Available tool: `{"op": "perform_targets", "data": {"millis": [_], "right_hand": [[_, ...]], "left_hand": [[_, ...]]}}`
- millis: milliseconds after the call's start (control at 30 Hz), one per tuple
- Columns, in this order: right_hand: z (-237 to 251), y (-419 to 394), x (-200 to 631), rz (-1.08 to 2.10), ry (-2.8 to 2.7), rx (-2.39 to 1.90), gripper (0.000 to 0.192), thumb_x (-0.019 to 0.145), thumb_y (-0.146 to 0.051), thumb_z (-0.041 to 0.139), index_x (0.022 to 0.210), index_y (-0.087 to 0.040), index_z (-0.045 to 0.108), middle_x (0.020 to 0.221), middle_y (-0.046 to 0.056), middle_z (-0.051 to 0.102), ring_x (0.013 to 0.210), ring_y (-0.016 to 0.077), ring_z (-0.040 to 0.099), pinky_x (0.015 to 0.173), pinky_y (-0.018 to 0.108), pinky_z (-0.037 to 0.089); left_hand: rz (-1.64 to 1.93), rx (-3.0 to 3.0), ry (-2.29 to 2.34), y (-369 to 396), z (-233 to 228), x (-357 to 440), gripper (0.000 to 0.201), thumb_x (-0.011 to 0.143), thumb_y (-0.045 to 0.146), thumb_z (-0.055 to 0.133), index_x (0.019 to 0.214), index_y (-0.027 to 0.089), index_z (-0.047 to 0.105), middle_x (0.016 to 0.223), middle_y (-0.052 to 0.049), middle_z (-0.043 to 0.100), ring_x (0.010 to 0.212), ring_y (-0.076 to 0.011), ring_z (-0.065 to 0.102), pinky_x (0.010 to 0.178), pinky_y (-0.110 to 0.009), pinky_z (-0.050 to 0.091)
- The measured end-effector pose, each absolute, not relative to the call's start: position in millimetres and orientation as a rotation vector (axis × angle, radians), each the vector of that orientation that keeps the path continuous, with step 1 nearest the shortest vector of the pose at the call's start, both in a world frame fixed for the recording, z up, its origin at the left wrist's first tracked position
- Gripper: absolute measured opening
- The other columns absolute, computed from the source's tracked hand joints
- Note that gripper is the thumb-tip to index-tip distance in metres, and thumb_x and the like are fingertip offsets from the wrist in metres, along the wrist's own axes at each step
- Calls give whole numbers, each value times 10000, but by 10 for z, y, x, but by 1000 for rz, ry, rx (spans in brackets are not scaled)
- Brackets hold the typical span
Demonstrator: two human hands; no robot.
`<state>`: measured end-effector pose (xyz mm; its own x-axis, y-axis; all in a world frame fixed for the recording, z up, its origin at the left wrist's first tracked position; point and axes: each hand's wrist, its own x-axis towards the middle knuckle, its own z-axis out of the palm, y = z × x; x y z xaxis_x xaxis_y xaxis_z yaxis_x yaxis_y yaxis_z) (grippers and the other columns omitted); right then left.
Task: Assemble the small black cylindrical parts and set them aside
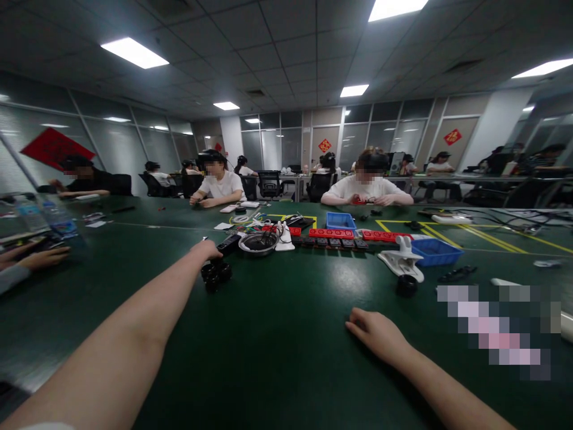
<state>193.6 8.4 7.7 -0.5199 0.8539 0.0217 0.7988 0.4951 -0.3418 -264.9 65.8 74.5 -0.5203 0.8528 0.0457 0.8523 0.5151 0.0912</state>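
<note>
My left hand (206, 251) reaches far forward over the green table, its fingers closed around the near end of a black box-shaped device (229, 243). Just below that hand stands a cluster of black round pieces (216, 275). A metal bowl (258, 243) with dark contents sits right beside the device. My right hand (378, 335) rests on the tabletop at the right, fingers loosely curled, with nothing seen in them. Up and to its right are a black roll-like piece (406, 285) and a white clip stand (401, 260).
Red socket strips (331, 233) lie across the middle, near a blue tray (340, 221) and another blue tray (436, 251). A white clip (284, 237) stands by the bowl. Bottles (58, 218) and a co-worker's hands (45, 258) are at left. Two people sit opposite.
</note>
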Motion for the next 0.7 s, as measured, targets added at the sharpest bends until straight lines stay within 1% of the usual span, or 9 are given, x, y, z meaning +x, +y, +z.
{"op": "perform_targets", "data": {"millis": [100, 167, 233, 300, 333, 400, 467, 633, 700], "right_hand": [[61, 104, 1935, 413, -2556, -1418, 185, 779, -342, 415, 722, -203, 522, 665, 20, 586, 597, 149, 525, 489, 213, 293], [50, 117, 1932, 408, -2559, -1416, 188, 779, -343, 412, 719, -203, 522, 656, 18, 583, 592, 148, 523, 485, 213, 287], [40, 124, 1933, 406, -2554, -1413, 193, 780, -344, 408, 717, -202, 522, 657, 17, 582, 593, 146, 523, 483, 211, 284], [33, 124, 1935, 393, -2547, -1412, 196, 781, -344, 405, 718, -202, 523, 657, 16, 582, 594, 144, 523, 483, 210, 282], [31, 122, 1936, 385, -2544, -1412, 196, 781, -345, 405, 719, -202, 524, 656, 15, 581, 593, 143, 523, 483, 209, 281], [32, 115, 1936, 368, -2541, -1418, 194, 780, -344, 409, 717, -202, 524, 652, 13, 580, 592, 140, 523, 486, 208, 281], [38, 106, 1936, 364, -2538, -1427, 188, 778, -343, 416, 721, -202, 526, 656, 13, 581, 593, 137, 523, 490, 207, 282], [33, 91, 1944, 356, -2529, -1451, 194, 775, -354, 429, 735, -199, 539, 665, 18, 582, 604, 136, 524, 499, 206, 287], [17, 93, 1949, 354, -2515, -1437, 202, 774, -366, 433, 738, -201, 545, 671, 18, 582, 609, 136, 523, 502, 205, 290]], "left_hand": [[-40, 1539, 2690, 748, 748, -2529, 313, 558, 399, 651, 705, 123, 635, 689, -99, 648, 725, -247, 597, 615, -259, 439], [-124, 1594, 2659, 829, 738, -2378, 325, 592, 402, 634, 764, 127, 626, 777, -103, 645, 773, -249, 588, 634, -260, 440], [-173, 1693, 2610, 907, 722, -2173, 339, 646, 402, 606, 866, 144, 597, 907, -100, 613, 848, -233, 562, 681, -268, 438], [-216, 1803, 2531, 964, 706, -1927, 306, 753, 368, 521, 953, 139, 548, 974, -85, 571, 858, -189, 547, 723, -305, 437], [-237, 1853, 2490, 979, 700, -1794, 286, 807, 344, 455, 985, 127, 515, 986, -68, 549, 852, -171, 541, 731, -348, 438], [-239, 1970, 2414, 978, 692, -1525, 357, 706, 397, 557, 898, 97, 585, 960, -124, 575, 877, -231, 540, 711, -314, 431], [-228, 2081, 2329, 938, 692, -1271, 365, 667, 418, 567, 842, 102, 619, 927, -136, 597, 880, -257, 542, 680, -289, 428], [-181, 2299, 2078, 725, 710, -765, 339, 656, 432, 531, 771, 138, 654, 810, -100, 644, 789, -228, 577, 623, -250, 421], [-145, 2362, 1968, 611, 716, -591, 330, 667, 432, 515, 797, 163, 655, 795, -72, 652, 757, -203, 586, 603, -228, 418]]}}
